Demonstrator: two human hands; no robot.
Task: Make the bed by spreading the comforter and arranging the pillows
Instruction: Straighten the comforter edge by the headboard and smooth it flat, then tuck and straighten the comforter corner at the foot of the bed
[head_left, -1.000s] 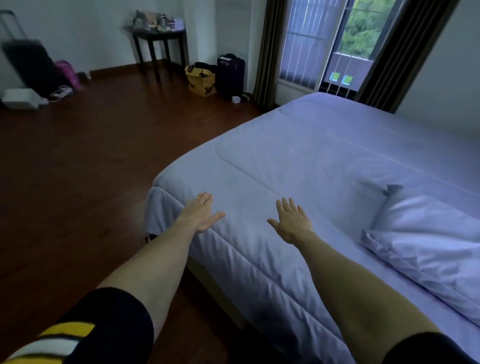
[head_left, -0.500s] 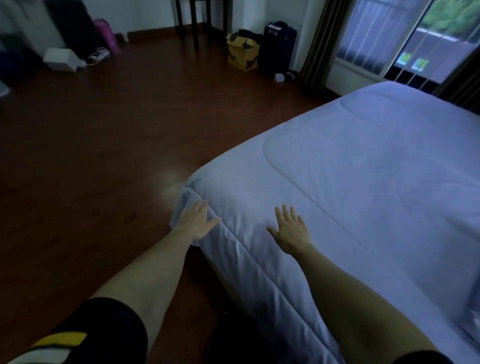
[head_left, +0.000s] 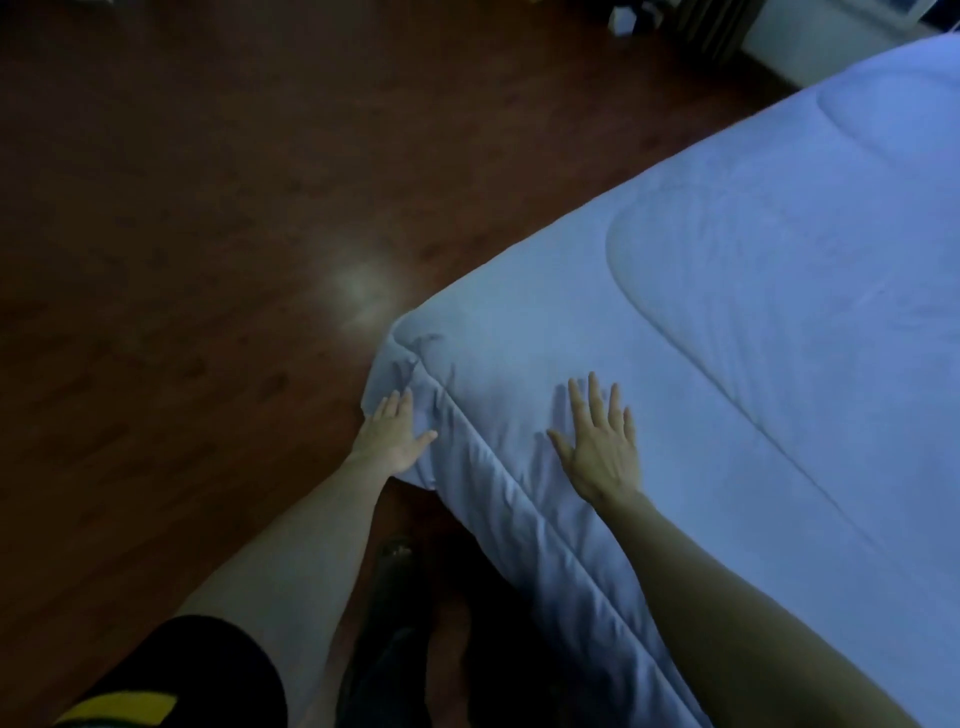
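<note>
One pale lavender quilted comforter (head_left: 727, 338) covers the bed from the centre out to three o'clock, its stitched border hanging over the near side and coming to a rumpled corner near nine o'clock of the hands. The right hand (head_left: 602, 447) lies flat on top, fingers spread and released. The left hand (head_left: 392, 434) rests open-fingered against the hanging corner. Dark reddish-brown wooden floor (head_left: 208, 234) stretches clear from nine to twelve o'clock.
</note>
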